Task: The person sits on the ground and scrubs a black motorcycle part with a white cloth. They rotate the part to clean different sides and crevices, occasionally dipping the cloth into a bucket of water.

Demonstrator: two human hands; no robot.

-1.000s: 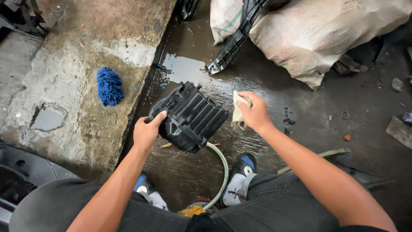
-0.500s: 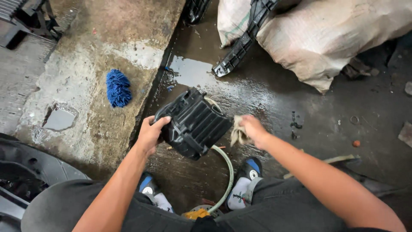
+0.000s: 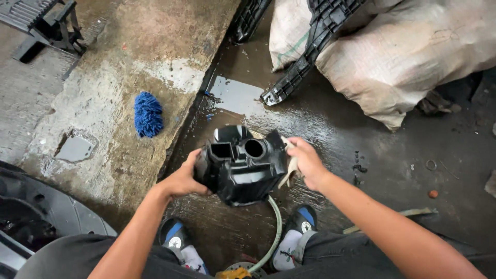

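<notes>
A black plastic box-like housing (image 3: pixel 242 168) with a round hole and a square opening is held above the wet floor. My left hand (image 3: pixel 182 179) grips its left side. My right hand (image 3: pixel 308 163) presses a pale cloth (image 3: pixel 290 170) against the housing's right side. A pale green hose (image 3: pixel 273 235) curves up from below, ending under the housing, between my two shoes.
A blue fluffy wash mitt (image 3: pixel 148 114) lies on the raised concrete slab (image 3: pixel 103 93) at left. Big dirty sacks (image 3: pixel 413 51) with a long black plastic part (image 3: pixel 310 57) lie at the back right. A puddle (image 3: pixel 235 95) shines behind the housing. A dark panel (image 3: pixel 36 222) sits at lower left.
The housing has been tipped so its face with the holes points toward me. Both hands stayed on it, and the cloth shifted along its right side.
</notes>
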